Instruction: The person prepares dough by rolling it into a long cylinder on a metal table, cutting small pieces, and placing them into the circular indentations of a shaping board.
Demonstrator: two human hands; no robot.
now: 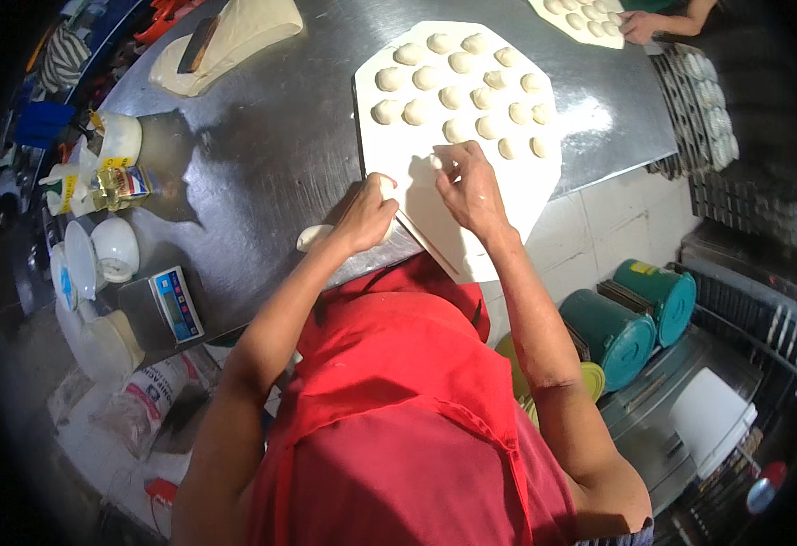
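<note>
Dough balls [449, 97] sit on the steel desk [262, 164], filling the far part of a white board [517, 205]; its near part is bare, so it looks roughly half filled. Far left, a large dough slab [248, 41] appears mostly unportioned. The left hand's [365, 218] grip seems closed around a pale dough piece [387, 185]; the right hand's [474, 187] pinches a small pale bit [435, 162].

A creased, bright red apron [389, 332] with narrow straps [518, 491] shows against darker red cloth [398, 482], the forearms [535, 318] bare.
</note>
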